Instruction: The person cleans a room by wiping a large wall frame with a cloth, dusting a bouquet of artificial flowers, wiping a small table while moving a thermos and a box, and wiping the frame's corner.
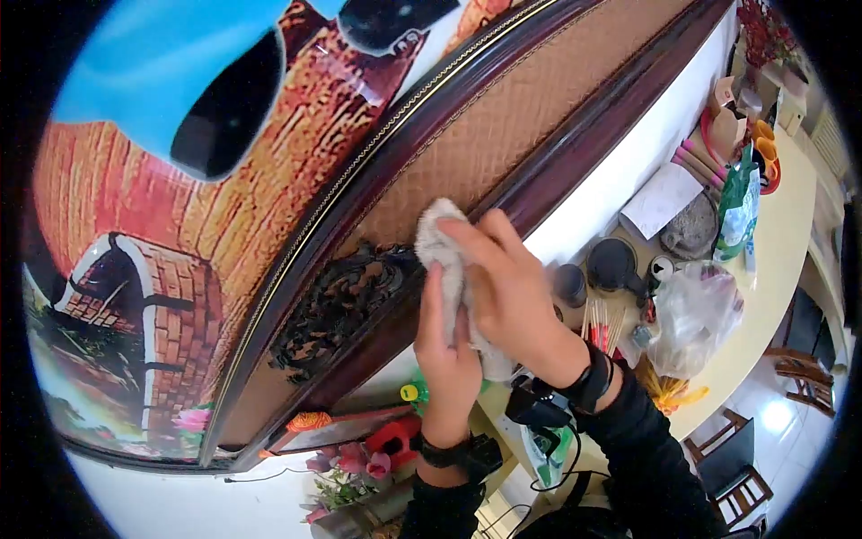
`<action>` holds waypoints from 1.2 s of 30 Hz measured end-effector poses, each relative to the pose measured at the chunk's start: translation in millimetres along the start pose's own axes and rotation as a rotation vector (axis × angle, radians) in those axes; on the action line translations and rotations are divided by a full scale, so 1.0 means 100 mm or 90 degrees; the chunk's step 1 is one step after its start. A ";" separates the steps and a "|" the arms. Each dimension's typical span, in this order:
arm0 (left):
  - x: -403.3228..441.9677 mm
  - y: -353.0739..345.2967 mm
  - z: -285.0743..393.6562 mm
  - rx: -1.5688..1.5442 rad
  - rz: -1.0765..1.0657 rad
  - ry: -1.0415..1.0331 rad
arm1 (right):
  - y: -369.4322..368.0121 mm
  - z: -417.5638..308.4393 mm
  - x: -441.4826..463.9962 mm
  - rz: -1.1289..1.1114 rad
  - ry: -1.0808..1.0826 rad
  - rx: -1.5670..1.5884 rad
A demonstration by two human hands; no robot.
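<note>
A pale grey cloth (443, 225) is bunched between both hands in front of a large framed picture. My right hand (507, 287) has its fingers wrapped over the cloth's upper part. Below and to the left, my left hand (446, 368) grips the cloth with thumb and fingers. The cloth's top end lies against the brown woven panel (485, 135) inside the dark wooden frame (575, 162). Just left of the cloth is a dark carved ornament (350, 305). The picture (180, 225) fills the left side.
On the cream table (777, 242) at the right are a clear plastic bag (696, 319), a dark container (611, 263), a white paper (662, 199) and a green packet (738, 207). Pink flowers (353, 460) stand below. Chairs (732, 467) are at the lower right.
</note>
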State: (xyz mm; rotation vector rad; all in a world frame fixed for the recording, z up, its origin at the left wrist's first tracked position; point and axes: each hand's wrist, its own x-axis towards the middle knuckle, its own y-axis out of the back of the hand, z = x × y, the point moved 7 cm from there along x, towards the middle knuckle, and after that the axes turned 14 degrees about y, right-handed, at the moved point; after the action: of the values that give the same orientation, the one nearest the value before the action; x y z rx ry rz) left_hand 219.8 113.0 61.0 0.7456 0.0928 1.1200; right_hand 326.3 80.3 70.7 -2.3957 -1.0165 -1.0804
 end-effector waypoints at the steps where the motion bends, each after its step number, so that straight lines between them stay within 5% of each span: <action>1: 0.02 0.02 -0.02 -0.014 0.003 0.021 | -0.05 -0.01 0.06 -0.014 0.016 -0.019; 10: 0.03 -0.08 -0.11 -0.092 -0.085 0.055 | 0.02 0.10 -0.02 -0.044 -0.097 -0.037; 14: 0.01 0.08 -0.07 -0.085 0.011 0.027 | -0.04 -0.20 0.12 -0.026 0.059 -0.057; 24: 0.02 0.13 -0.24 -0.065 -0.085 0.076 | -0.12 -0.07 -0.16 -0.033 -0.026 -0.082; 28: 0.04 0.21 -0.08 -0.030 -0.030 0.043 | -0.15 -0.24 0.04 -0.015 0.070 -0.098; 36: -0.09 0.16 -0.22 -0.045 -0.114 0.093 | -0.12 -0.16 -0.16 -0.111 -0.075 -0.111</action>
State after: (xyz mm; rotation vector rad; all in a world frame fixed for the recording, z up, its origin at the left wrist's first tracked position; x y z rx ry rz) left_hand 193.6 120.5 51.0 0.5802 0.2382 1.0004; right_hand 302.2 72.5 69.3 -2.5746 -1.2367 -1.1402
